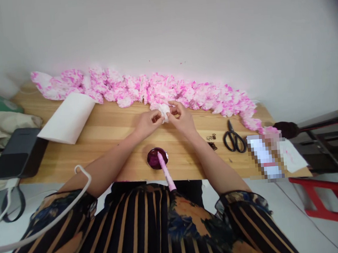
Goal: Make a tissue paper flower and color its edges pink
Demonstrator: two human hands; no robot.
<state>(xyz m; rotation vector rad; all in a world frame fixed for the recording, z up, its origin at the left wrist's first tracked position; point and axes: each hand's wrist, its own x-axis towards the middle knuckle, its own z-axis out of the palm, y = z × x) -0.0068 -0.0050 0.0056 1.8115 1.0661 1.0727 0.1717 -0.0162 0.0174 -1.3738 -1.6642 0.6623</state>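
My left hand (148, 122) and my right hand (182, 116) meet above the middle of the wooden table (114, 130). Both pinch a small crumpled white paper flower (164, 110) between their fingertips. Just behind it, along the wall, lies a long row of pink-and-white paper flowers (154, 89). Close to the table's front edge stands a small dish of dark purple dye (156, 157) with a pink brush (166, 173) resting in it, handle pointing toward me.
Black scissors (234, 139) and small dark metal bits (212, 141) lie right of my right arm. A stack of white paper (67, 118) sits at the left, a dark phone (16, 152) beyond it. A red stool (330, 200) stands at the right.
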